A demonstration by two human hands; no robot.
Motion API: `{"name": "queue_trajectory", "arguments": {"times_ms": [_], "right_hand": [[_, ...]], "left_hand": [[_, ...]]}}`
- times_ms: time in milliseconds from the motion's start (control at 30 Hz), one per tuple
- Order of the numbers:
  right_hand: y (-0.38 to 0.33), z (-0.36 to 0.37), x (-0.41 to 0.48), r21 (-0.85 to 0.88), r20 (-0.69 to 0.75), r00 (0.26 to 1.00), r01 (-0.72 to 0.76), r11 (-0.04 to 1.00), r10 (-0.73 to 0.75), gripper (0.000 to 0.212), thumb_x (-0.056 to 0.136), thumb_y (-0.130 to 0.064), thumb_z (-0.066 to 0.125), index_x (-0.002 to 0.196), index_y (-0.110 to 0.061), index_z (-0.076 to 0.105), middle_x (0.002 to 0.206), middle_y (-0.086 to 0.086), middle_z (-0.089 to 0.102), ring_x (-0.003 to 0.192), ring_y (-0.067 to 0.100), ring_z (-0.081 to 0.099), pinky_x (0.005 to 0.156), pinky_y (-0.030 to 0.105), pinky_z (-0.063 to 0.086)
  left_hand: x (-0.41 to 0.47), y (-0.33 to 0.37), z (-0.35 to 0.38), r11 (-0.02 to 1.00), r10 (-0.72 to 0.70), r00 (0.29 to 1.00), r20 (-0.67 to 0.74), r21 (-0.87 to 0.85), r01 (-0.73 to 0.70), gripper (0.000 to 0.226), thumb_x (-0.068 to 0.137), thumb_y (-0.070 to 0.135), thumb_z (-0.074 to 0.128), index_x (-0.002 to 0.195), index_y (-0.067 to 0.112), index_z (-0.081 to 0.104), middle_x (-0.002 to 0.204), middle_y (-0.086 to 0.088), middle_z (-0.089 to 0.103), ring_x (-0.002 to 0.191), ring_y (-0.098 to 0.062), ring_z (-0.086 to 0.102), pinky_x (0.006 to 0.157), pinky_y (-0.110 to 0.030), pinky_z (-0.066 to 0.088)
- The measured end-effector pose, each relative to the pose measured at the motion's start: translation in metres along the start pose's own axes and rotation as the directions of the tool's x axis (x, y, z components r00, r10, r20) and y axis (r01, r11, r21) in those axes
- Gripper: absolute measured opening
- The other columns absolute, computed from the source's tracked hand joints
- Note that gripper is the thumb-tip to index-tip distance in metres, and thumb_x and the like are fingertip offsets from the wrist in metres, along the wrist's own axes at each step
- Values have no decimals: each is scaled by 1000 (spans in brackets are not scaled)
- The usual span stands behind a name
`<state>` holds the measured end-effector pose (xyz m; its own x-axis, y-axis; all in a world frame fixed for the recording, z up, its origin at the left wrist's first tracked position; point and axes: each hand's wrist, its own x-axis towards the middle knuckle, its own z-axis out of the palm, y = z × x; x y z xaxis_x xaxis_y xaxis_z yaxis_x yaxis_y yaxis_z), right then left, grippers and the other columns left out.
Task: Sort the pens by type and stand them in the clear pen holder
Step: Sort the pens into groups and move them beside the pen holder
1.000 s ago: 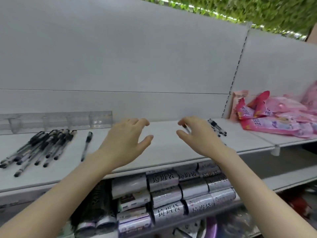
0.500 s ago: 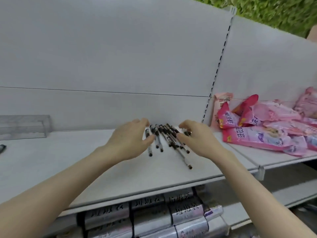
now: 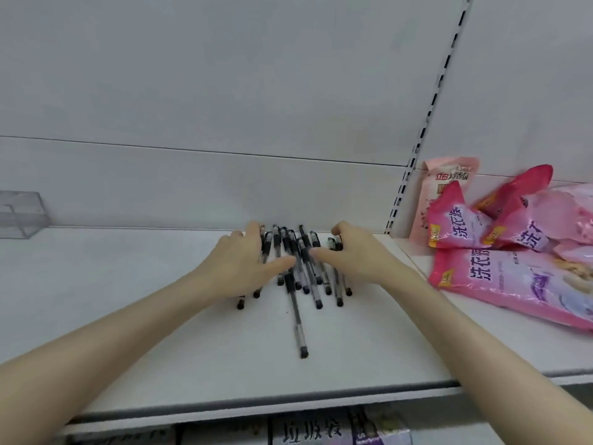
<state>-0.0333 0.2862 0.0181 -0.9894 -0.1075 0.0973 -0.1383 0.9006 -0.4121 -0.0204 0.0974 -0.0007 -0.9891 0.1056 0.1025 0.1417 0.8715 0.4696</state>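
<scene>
2 bare arms reach forward, converging at center. Left forearm [image 3: 112, 342] enters from lower left, right forearm [image 3: 481, 342] from lower right. Left hand [image 3: 244, 268] palm down, fingers loosely extended forward. Right hand [image 3: 353, 255] palm down, fingers bent downward, tips hidden behind knuckles. Left thumb [image 3: 282, 263] and right thumb [image 3: 324, 253] point inward, tips close, not touching.

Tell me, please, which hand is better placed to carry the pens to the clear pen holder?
Probably the left hand. It rests on the left side of the pens, and the clear pen holder stands far left on the same shelf; the right hand would have to cross the pile.
</scene>
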Motion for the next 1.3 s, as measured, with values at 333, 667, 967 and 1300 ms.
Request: {"name": "queue_trajectory", "arguments": {"times_ms": [333,667,967,1300], "right_hand": [[0,2,13,393,104,994,0,919,-45,46,96,-25,46,118,16,48,103,26,63,89,38,58,68,38,41],[1,2,21,788,290,957,-226,573,-21,16,96,-13,48,86,-8,60,99,24,68,77,23,61,70,28,55],[4,1,28,843,266,962,-199,500,-65,24,95,-13,54,72,-12,60,50,-6,63,53,9,58,57,20,50],[-2,12,30,892,317,945,-269,364,-80,12,86,-17,68,84,-5,67,71,7,69,60,18,67,56,28,56]], "left_hand": [[3,31,17,947,-188,981,-36,-271,172,64,75,55,70,110,14,36,97,-2,54,82,-13,53,58,-23,38],[8,30,19,862,-144,988,-55,-497,98,32,85,31,68,67,24,43,83,-2,57,80,-18,53,65,-20,42],[11,29,39,826,-43,990,-133,-562,-40,32,84,32,69,111,24,53,103,1,66,98,-20,63,92,-41,49],[8,41,44,761,76,973,-219,-617,-199,34,76,20,78,103,27,58,89,4,61,77,-12,62,76,-33,54]]}}
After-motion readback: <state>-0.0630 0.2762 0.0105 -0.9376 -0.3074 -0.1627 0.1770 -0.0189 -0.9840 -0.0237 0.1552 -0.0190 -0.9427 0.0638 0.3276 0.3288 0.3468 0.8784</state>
